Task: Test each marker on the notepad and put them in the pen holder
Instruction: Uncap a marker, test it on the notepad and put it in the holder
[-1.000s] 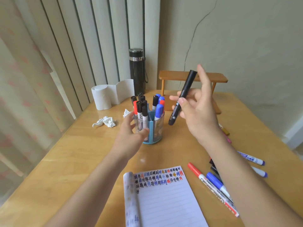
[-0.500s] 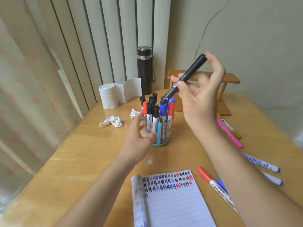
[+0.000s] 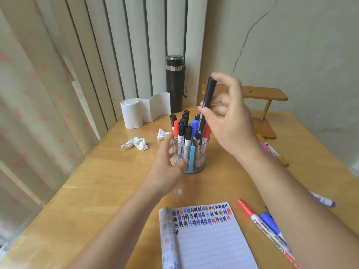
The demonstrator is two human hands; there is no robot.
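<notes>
My right hand (image 3: 229, 121) pinches the black marker (image 3: 207, 102) between thumb and fingertips, its long axis near upright, its low end just above the rim of the pen holder (image 3: 200, 155), among the caps. My left hand (image 3: 167, 167), the nearer of the 2 to the holder, cups its left wall with curled fingers. Black, red and blue markers stand inside, caps up. I judge a straight drop comes next. The notepad (image 3: 213, 245) lies near.
</notes>
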